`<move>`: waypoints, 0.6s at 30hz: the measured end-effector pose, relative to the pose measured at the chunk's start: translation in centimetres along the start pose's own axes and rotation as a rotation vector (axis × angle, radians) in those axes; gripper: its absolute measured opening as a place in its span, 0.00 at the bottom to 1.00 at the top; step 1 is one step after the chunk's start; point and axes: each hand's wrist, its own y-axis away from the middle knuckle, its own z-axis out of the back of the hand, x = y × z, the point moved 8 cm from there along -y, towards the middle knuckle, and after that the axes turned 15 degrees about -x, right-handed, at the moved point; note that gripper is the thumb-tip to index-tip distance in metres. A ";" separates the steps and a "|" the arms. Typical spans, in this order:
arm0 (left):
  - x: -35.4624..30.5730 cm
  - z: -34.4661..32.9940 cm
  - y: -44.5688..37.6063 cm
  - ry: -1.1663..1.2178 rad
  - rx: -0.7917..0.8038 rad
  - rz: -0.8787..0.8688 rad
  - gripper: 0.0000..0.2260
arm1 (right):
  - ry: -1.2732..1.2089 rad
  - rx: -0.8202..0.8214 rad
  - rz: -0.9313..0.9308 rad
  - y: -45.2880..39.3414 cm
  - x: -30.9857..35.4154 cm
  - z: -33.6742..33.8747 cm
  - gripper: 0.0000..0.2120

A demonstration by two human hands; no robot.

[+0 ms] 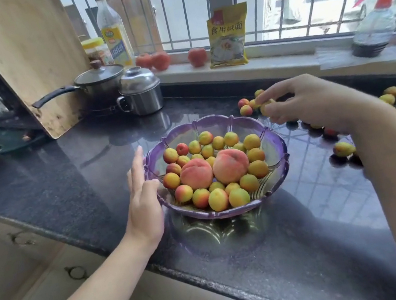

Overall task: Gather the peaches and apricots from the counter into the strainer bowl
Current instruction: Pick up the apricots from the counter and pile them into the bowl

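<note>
A purple translucent strainer bowl stands on the dark counter, holding two peaches and several apricots. My left hand rests with straight fingers against the bowl's left rim. Beyond the bowl's right rim, my right hand reaches over a small cluster of apricots. Its fingers curl round an apricot that is partly hidden. More loose apricots lie on the counter at the right.
A lidded pot and a steel pot stand behind the bowl. A wooden board leans at the back left. On the window sill are peaches, a yellow bag, an oil bottle and a spray bottle.
</note>
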 end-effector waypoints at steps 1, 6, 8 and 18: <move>-0.2 -0.1 0.2 -0.014 0.001 -0.028 0.29 | -0.012 0.074 0.020 0.4 0.7 -0.6 0.12; -0.6 -0.3 0.9 -0.018 0.085 -0.121 0.30 | 0.149 0.262 0.178 1.9 2.5 -2.1 0.17; -0.7 -0.3 1.1 0.020 0.114 -0.130 0.30 | 0.173 0.312 0.213 2.5 3.0 -2.5 0.13; 0.7 0.3 -0.7 0.230 0.031 0.107 0.19 | 0.569 0.415 0.295 4.0 2.9 -5.5 0.11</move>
